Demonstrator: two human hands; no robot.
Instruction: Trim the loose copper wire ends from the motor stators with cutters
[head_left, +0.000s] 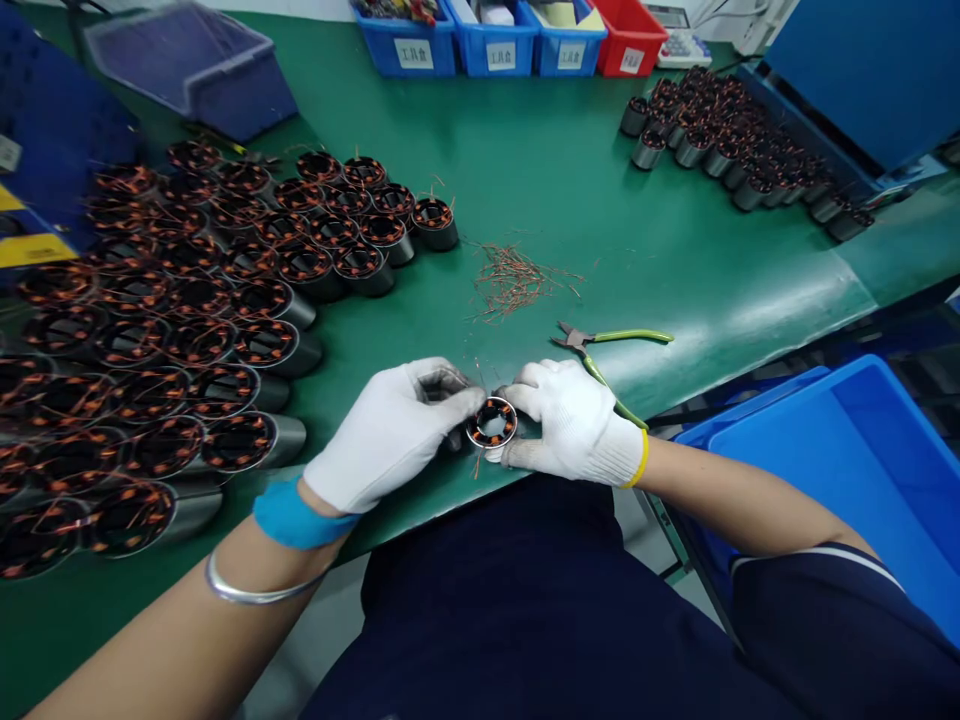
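A green bench mat (570,200) is strewn with wound stators (225,300). At its near edge, one stator (492,423) is gripped between the gloved left hand (394,430) and right hand (574,420), fingers closed on it; cutters (611,345) lie just beyond, beside wire clippings (517,280).

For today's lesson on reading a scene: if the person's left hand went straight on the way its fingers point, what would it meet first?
The left hand points rightward at the wound stator, which it probably already touches; just beyond is the right hand.

bin labels (413,53) unreadable, stator pile (45,420) cut off left
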